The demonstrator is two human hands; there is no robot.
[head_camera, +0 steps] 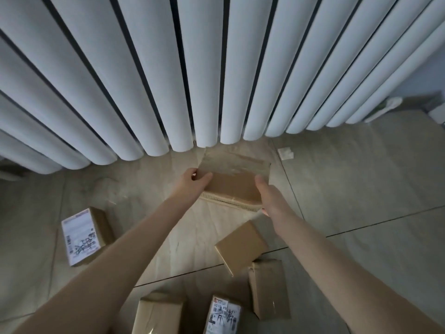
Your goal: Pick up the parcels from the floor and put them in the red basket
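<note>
A flat brown cardboard parcel [232, 179] with clear tape across its top is held up in front of me, near the foot of the white fluted wall. My left hand [196, 182] grips its left edge and my right hand [271, 198] grips its right edge. On the tiled floor below lie several more parcels: a labelled box [83, 236] at the left, a small plain box [240, 245] in the middle, a brown box [268, 288] to its right, another brown box [157, 314] and a labelled one [222, 314] at the bottom edge. No red basket is in view.
A white wall of rounded vertical panels [216, 68] fills the upper half. A small white scrap [285, 153] lies on the beige floor tiles at the right. Dim objects sit in the far right corner [409, 103].
</note>
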